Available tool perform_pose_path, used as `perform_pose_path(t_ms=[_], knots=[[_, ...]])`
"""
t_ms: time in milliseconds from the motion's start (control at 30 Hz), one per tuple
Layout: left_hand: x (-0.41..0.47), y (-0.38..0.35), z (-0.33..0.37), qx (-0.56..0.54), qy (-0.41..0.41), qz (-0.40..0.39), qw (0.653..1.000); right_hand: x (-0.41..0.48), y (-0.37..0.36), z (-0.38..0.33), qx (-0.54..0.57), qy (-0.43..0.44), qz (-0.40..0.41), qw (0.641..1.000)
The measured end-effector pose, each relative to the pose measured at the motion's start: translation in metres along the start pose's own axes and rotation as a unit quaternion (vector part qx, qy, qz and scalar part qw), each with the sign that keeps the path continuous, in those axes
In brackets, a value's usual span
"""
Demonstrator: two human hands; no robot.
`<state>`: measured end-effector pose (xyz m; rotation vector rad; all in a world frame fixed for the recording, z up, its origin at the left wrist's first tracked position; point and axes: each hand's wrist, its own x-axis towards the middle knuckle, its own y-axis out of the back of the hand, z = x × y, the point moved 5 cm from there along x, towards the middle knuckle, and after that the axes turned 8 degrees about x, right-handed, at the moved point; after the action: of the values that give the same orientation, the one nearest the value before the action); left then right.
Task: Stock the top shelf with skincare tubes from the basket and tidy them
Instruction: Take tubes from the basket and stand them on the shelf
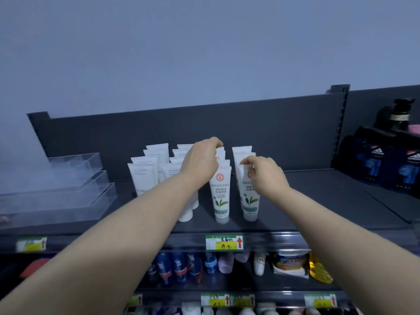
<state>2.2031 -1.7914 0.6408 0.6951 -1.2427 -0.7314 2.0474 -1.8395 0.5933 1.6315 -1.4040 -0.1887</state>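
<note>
Leftmost, a white tube point(142, 178) reads "FLORAL".

Green-and-yellow price label point(224, 242). Clear acrylic trays point(56, 192) up-left of it, dark blue boxes point(386, 164) and black pump bottle point(401, 114) up-right, blue bottles point(179, 267) just below.

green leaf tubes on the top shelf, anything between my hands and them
Nothing visible does. The right hand pinches the top of the front green leaf tube in the right row; the left hand curls over the tops of the neighbouring row.
</note>
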Motion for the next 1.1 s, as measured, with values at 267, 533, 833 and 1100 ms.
perform_pose_path(t_ms=[267, 533, 833, 1100], knots=[[-0.016, 0.006, 0.026, -0.012, -0.008, 0.01, 1.0, -0.015, 0.021, -0.005, -0.056, 0.036, 0.042, 0.997], [-0.068, -0.004, 0.074, 0.122, -0.038, -0.05, 0.991, -0.07, 0.049, 0.029, -0.128, 0.111, 0.02, 0.985], [-0.166, -0.041, 0.151, 0.183, -0.041, -0.13, 0.974, -0.16, 0.069, 0.111, -0.142, 0.152, -0.084, 0.975], [-0.247, -0.104, 0.19, 0.169, -0.033, -0.263, 0.949, -0.234, 0.049, 0.179, -0.142, 0.129, -0.178, 0.965]])
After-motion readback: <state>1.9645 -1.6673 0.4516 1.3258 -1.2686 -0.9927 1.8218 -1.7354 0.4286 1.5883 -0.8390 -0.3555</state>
